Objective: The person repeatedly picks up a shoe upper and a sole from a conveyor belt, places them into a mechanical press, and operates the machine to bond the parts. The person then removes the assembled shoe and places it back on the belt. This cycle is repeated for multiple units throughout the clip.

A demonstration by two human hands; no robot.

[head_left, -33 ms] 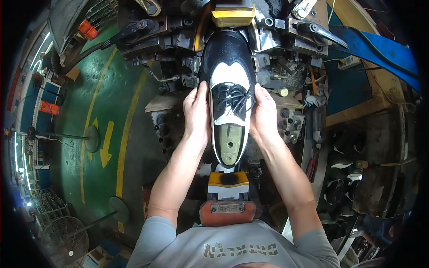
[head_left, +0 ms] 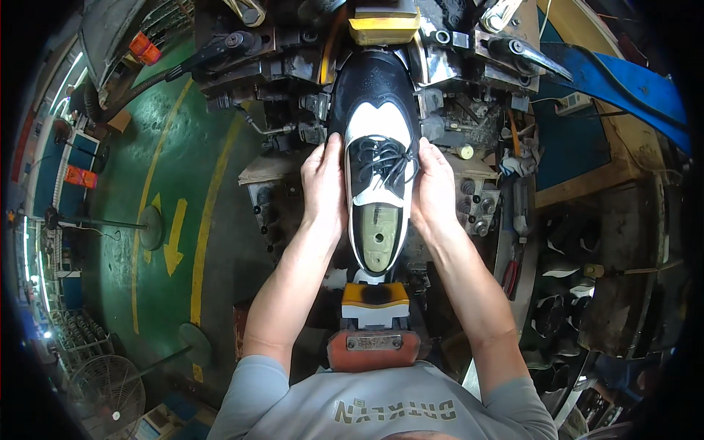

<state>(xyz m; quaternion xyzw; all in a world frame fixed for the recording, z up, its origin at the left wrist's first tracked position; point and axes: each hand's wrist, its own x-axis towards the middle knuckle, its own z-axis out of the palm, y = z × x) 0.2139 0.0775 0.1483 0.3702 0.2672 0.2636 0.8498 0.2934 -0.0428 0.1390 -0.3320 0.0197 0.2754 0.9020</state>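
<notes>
A black and white lace-up shoe lies lengthwise between my hands, its black toe pointing away from me under the machine's yellow-edged block. A greenish shoe last with a round hole fills the shoe's opening. Tied black laces lie over the white upper. My left hand presses along the left side of the shoe, and my right hand grips the right side. The fingers curl down the sides, their tips partly hidden. Just behind the heel sits a yellow and black pad on a support.
Dark metal clamps flank the toe on both sides. A red-orange block stands close to my chest. To the right are a blue machine arm and a rack of shoes. A green floor with yellow markings and a fan lie left.
</notes>
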